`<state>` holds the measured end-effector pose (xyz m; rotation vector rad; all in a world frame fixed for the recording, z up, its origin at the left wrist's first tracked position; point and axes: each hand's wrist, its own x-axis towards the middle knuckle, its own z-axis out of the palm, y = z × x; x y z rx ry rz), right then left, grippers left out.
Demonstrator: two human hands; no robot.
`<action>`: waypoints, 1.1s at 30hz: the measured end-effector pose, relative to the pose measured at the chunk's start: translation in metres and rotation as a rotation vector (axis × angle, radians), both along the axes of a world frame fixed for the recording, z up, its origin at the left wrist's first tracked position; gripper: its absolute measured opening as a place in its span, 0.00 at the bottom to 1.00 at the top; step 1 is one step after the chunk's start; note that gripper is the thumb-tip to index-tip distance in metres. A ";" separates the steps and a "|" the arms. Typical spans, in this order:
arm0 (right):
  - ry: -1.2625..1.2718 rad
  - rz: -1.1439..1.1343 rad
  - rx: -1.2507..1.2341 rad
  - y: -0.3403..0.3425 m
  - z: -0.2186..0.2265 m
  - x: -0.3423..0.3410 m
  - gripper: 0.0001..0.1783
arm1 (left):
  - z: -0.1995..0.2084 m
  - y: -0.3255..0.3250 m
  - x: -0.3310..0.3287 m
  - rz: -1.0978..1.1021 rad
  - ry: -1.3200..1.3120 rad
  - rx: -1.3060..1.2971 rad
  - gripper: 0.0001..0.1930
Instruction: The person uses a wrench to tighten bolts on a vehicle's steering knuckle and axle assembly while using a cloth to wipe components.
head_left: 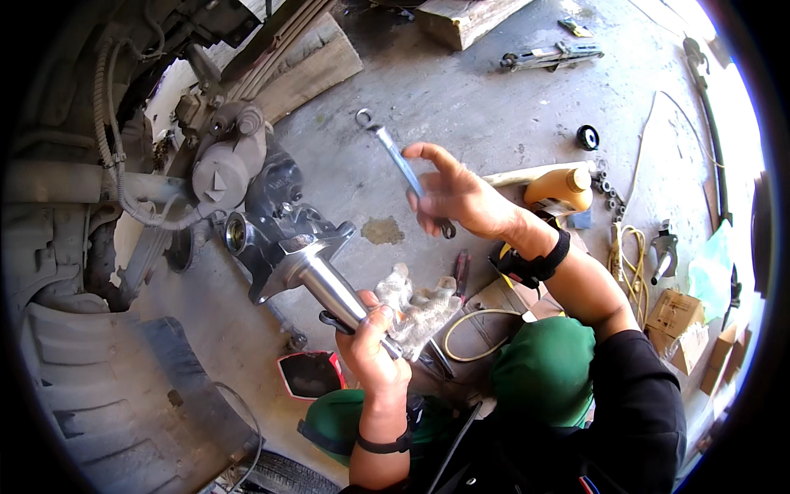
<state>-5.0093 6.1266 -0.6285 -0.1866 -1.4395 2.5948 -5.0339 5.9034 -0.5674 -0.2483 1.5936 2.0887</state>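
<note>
My right hand (465, 198) is raised over the floor and holds a double-ended ring wrench (399, 165), one ring pointing away from me. Motion blurs some of its fingers. My left hand (374, 350) is closed round the near end of a shiny steel spindle (333, 288). The spindle sticks out of a dark metal knuckle (284, 243) on the vehicle's axle. A dark rod end (332, 320) shows beside the left fingers; its full shape is hidden. Dirty white work gloves (415, 309) lie just right of that hand.
Vehicle parts fill the left side, with a brake chamber (226, 169) and a ribbed plastic liner (107, 395). On the floor are a red-edged box (311, 375), a yellow bottle (559, 191), a black ring (587, 137), a scissor jack (551, 56) and cardboard boxes (675, 321).
</note>
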 end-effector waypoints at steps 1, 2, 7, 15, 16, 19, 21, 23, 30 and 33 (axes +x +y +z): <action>-0.048 0.077 -0.056 0.001 -0.005 -0.001 0.30 | 0.001 0.001 0.001 0.013 -0.002 -0.009 0.11; -0.012 0.090 -0.047 -0.004 -0.016 -0.007 0.26 | 0.001 0.002 0.001 0.027 -0.004 -0.018 0.11; -0.034 0.244 -0.074 -0.007 -0.038 -0.037 0.19 | -0.001 0.004 0.002 0.058 0.025 -0.064 0.11; 0.109 0.329 0.137 -0.005 -0.048 -0.090 0.22 | -0.008 -0.002 0.001 0.063 0.009 -0.044 0.11; 0.125 0.369 0.163 -0.004 -0.050 -0.094 0.23 | -0.008 -0.002 0.001 0.064 0.011 -0.045 0.11; 0.147 0.328 0.267 -0.003 -0.064 -0.116 0.23 | -0.008 -0.001 0.001 0.055 0.019 -0.051 0.11; 0.169 0.327 0.311 -0.002 -0.066 -0.130 0.23 | -0.008 -0.004 0.001 0.036 0.031 -0.067 0.11; 0.163 0.369 0.377 0.004 -0.066 -0.147 0.23 | -0.006 -0.002 0.001 0.056 0.054 -0.084 0.11; 0.196 0.384 0.571 0.019 -0.048 -0.173 0.25 | -0.003 0.005 0.003 0.070 0.099 -0.070 0.14; 0.206 0.336 0.552 0.006 -0.055 -0.171 0.25 | -0.008 0.000 0.001 0.065 0.142 -0.051 0.15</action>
